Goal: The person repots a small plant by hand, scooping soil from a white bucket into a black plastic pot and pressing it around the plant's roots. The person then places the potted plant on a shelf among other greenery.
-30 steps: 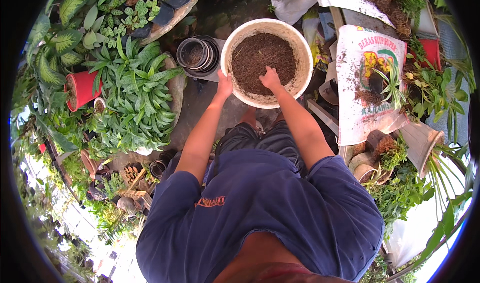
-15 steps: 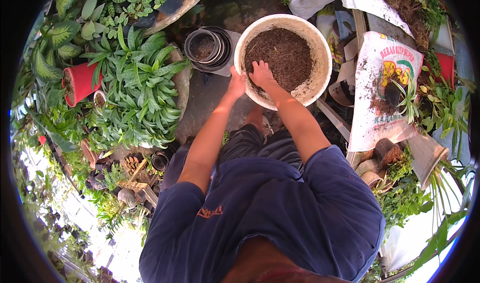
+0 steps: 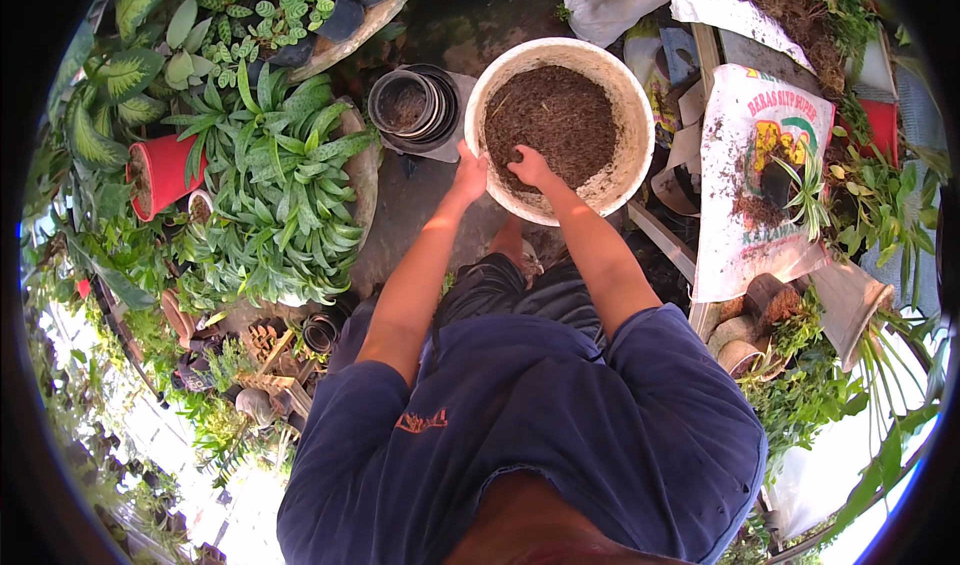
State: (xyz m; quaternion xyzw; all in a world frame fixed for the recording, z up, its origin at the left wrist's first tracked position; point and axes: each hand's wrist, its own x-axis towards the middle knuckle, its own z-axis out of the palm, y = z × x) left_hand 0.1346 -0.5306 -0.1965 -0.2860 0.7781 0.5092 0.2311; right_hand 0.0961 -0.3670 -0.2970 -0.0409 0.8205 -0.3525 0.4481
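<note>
A large round cream-coloured tub [image 3: 641, 135] with a soil-smeared inner wall stands in front of me. Dark brown potting soil [image 3: 560, 115] lies inside it. My left hand [image 3: 472, 173] is closed on the tub's near left rim. Inside that rim, my right hand [image 3: 532, 168] is at the soil's near edge with its fingers curled in; whatever they may hold is hidden. Left of the tub sits a stack of black round pots [image 3: 408, 105], the top one with some soil in it.
Leafy green potted plants [image 3: 285, 180] and a red pot [image 3: 165, 177] crowd the left. At right lies a white printed sack [image 3: 725, 185] with spilled soil and a small potted plant [image 3: 800, 190] on it. Tipped pots [image 3: 770, 300] lie below it. A white plastic bag [image 3: 610, 5] is beyond the tub.
My right hand's fingers, spread over the soil before, are now curled, and the hand sits a little nearer to me. My left hand stays at the rim. The view has shifted slightly.
</note>
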